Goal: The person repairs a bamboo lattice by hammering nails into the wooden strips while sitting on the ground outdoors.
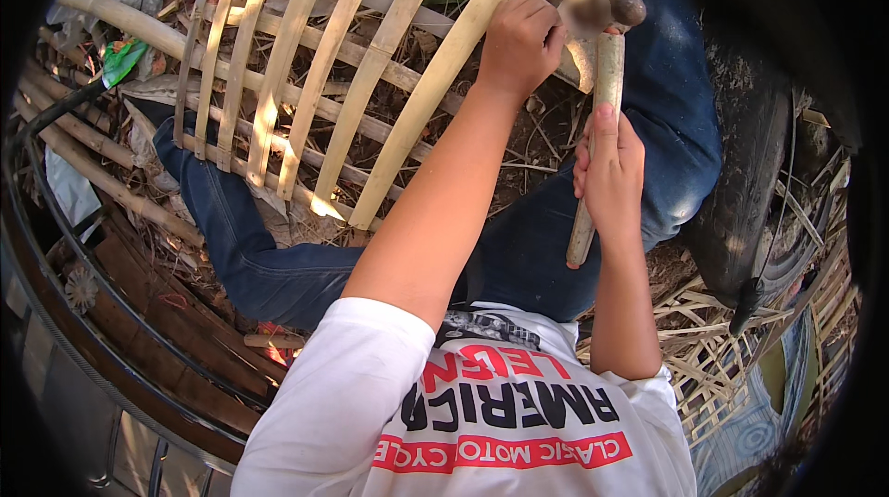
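Observation:
My right hand [612, 163] is wrapped round the pale wooden handle of a hammer [607, 71]. The thumb lies along the handle, and the dark rounded head is at the top, beside a pale bamboo piece with a shadow on it. My left hand [523, 41] is closed at the upper end of the rightmost bamboo slat [444, 66], close to the hammer head; its fingertips are partly hidden. This slat belongs to a frame of several curved, split bamboo slats [296, 62] laid across bamboo crosspieces [361, 57].
My jeans-clad legs [278, 265] lie bent around the frame. A dark log [741, 182] stands at the right, above woven bamboo lattice [713, 330]. Black curved metal tubing [139, 330] runs along the left. Dry leaves, twigs and plastic scraps [120, 60] litter the ground.

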`<state>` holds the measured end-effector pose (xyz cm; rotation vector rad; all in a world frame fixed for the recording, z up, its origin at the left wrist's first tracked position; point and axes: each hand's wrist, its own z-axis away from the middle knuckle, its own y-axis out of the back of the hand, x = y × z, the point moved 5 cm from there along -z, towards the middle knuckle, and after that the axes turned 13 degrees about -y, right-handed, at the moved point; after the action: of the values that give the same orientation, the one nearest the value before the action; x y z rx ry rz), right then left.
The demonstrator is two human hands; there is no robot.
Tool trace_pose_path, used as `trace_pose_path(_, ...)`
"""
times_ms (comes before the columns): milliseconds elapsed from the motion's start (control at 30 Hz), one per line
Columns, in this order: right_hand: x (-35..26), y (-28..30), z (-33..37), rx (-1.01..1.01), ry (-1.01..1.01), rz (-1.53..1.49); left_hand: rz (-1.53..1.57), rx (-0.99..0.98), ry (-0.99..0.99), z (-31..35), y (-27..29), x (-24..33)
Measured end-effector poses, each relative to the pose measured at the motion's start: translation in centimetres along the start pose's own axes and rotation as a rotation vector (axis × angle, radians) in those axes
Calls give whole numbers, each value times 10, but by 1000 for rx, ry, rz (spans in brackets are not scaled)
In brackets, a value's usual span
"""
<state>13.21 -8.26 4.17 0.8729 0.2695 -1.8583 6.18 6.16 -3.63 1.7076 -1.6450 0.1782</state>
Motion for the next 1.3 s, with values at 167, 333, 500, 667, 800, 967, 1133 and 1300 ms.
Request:
trace_pose_path(167, -3, -2, 4, -3, -80, 6, -23, -12, 16, 0, 1, -2)
trace_pose_path(333, 1, 2, 4, 1, -41, -24, -47, -27, -25, 1, 3, -1)
trace_pose_path(500, 2, 10, 5, 10, -48, -62, -36, -94, 6, -1, 3, 4)
trace_pose_path(667, -16, 16, 9, 46, 60, 94, -44, -186, 21, -2, 11, 8)
trace_pose_path(800, -18, 11, 9, 61, 33, 147, -98, -225, 50, 7, 15, 12)
trace_pose_path(967, 5, 8, 2, 136, 69, 158, -133, -317, 47, 18, 16, 23)
trace_pose_path(1133, 16, 3, -1, 199, 143, 195, -178, -467, 153, 23, 11, 23)
trace_pose_path(1300, 13, -3, -2, 226, 186, 198, -266, -550, 162, 27, 6, 23)
